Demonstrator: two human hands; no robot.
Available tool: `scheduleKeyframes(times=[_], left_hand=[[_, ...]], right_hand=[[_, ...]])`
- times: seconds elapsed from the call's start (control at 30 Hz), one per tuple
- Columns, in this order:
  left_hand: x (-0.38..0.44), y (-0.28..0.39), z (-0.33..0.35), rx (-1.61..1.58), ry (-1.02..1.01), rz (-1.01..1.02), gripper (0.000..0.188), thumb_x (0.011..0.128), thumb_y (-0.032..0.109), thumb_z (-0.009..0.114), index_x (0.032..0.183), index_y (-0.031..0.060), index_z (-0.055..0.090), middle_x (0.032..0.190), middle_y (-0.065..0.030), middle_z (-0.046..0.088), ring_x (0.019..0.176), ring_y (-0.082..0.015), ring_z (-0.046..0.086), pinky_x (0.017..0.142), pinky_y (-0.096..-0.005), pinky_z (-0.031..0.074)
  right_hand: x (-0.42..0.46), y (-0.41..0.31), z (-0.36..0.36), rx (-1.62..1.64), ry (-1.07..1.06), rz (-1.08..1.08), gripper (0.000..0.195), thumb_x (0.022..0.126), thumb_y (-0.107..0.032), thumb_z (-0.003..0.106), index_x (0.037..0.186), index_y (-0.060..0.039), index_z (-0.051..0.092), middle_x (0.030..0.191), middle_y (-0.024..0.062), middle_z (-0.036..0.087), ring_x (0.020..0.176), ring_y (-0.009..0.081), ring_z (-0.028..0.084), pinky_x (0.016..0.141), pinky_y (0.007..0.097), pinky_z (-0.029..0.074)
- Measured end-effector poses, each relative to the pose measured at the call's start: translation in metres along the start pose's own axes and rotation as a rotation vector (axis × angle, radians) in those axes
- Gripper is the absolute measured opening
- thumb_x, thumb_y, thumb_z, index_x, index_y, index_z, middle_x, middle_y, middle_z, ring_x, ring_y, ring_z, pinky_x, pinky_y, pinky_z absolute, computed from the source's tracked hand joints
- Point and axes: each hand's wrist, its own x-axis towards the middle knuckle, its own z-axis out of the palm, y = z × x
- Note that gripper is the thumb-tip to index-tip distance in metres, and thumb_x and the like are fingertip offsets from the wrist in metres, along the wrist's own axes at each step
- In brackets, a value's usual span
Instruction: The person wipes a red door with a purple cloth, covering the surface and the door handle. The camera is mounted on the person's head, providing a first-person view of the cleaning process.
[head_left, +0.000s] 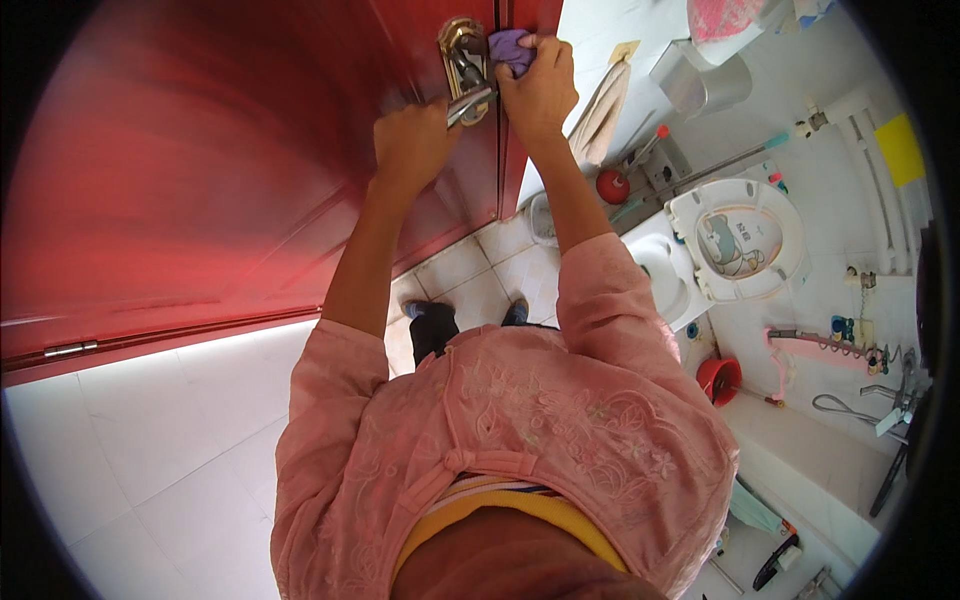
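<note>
A red panelled door (247, 150) fills the upper left, with a brass-coloured handle plate (452, 56) near its edge. My left hand (415, 146) is closed around the metal lever handle (471, 103) below that plate. To its right, my right hand (544, 94) grips a crumpled purple cloth (511, 51). The cloth lies against the door's edge, by the red door frame (516, 161), and partly shows between thumb and fingers. My right fingertips are partly hidden by the cloth.
Right of the frame hangs a beige towel (602, 112). A toilet (791, 240) with its lid raised, a red plunger (613, 186) and a small bin (543, 217) stand beyond my right arm. A red bucket (718, 380) is lower right. Tiled floor (480, 277) lies underfoot.
</note>
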Motion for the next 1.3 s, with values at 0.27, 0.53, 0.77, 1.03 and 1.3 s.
scheduleKeyframes(times=[0.27, 0.53, 0.77, 1.03, 1.3], left_hand=[[0.000, 0.000, 0.002, -0.003, 0.023, -0.002, 0.027, 0.086, 0.034, 0.069, 0.095, 0.0089, 0.070, 0.080, -0.0182, 0.073, 0.073, -0.0372, 0.072, 0.067, -0.0500, 0.058], [-0.004, -0.002, 0.011, -0.058, 0.096, 0.022, 0.025, 0.087, 0.030, 0.068, 0.097, 0.0071, 0.068, 0.079, -0.0196, 0.072, 0.070, -0.0391, 0.071, 0.063, -0.0523, 0.057], [-0.007, 0.002, 0.009, -0.036, 0.137, 0.012, 0.023, 0.082, 0.027, 0.075, 0.091, 0.0068, 0.067, 0.080, -0.0147, 0.073, 0.070, -0.0325, 0.073, 0.063, -0.0444, 0.058], [-0.005, -0.002, 0.014, -0.045, 0.146, 0.058, 0.024, 0.083, 0.028, 0.075, 0.091, 0.0071, 0.067, 0.079, -0.0139, 0.073, 0.067, -0.0317, 0.073, 0.062, -0.0438, 0.058], [-0.004, 0.007, 0.010, -0.042, 0.165, 0.052, 0.023, 0.083, 0.028, 0.075, 0.091, 0.0083, 0.067, 0.078, -0.0138, 0.073, 0.068, -0.0318, 0.073, 0.062, -0.0445, 0.058]], right_hand=[[0.099, -0.084, -0.050, 0.127, 0.263, -0.232, 0.046, 0.075, -0.009, 0.078, 0.113, -0.0110, 0.052, 0.106, 0.0126, 0.056, 0.101, 0.0369, 0.059, 0.080, 0.0484, 0.051], [0.114, -0.097, -0.041, 0.030, 0.265, -0.268, 0.051, 0.072, -0.005, 0.079, 0.115, -0.0102, 0.052, 0.110, 0.0121, 0.055, 0.109, 0.0364, 0.054, 0.085, 0.0483, 0.050], [0.051, -0.044, -0.009, -0.011, 0.167, -0.181, 0.055, 0.068, -0.012, 0.080, 0.116, -0.0138, 0.054, 0.119, 0.0114, 0.053, 0.114, 0.0356, 0.052, 0.085, 0.0464, 0.052], [0.075, -0.058, -0.019, 0.039, 0.275, -0.308, 0.069, 0.064, -0.006, 0.081, 0.126, -0.0149, 0.054, 0.130, 0.0133, 0.052, 0.115, 0.0381, 0.052, 0.089, 0.0469, 0.051], [0.194, -0.152, -0.085, -0.065, 0.498, -0.489, 0.054, 0.074, -0.005, 0.078, 0.122, -0.0123, 0.053, 0.119, 0.0125, 0.058, 0.113, 0.0367, 0.055, 0.089, 0.0484, 0.051]])
